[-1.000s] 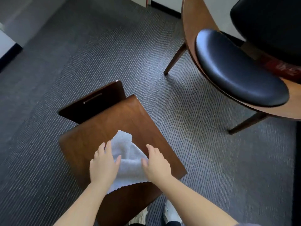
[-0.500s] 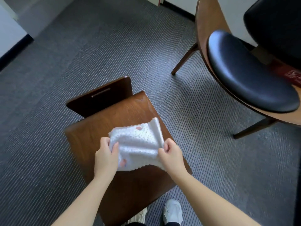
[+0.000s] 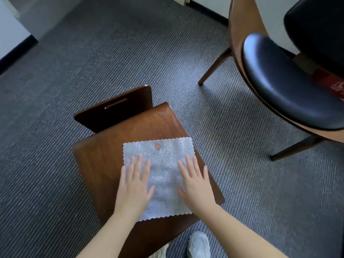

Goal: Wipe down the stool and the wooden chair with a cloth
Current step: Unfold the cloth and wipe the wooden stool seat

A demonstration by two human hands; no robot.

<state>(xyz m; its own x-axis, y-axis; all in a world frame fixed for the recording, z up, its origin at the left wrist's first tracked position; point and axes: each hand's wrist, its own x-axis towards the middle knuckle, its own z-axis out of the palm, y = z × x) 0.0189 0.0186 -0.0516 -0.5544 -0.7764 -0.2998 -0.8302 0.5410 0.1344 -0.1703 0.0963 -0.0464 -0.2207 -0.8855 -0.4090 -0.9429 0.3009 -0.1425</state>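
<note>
Unfolded since half a second ago: cloth (image 3: 163, 159), then bunched in a pinch, now flat on stool (image 3: 104, 159) seat toward right edge. Left grip (image 3: 135, 183) and right grip (image 3: 195, 185) spread, palms down, pressing cloth's near half. Bare seat leftward, nearer left grip; wooden chair (image 3: 240, 25) well apart, beyond right grip.

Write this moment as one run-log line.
step: stool | cloth: spread flat on stool | left hand: flat on cloth | right hand: flat on cloth | wooden chair: untouched
</note>
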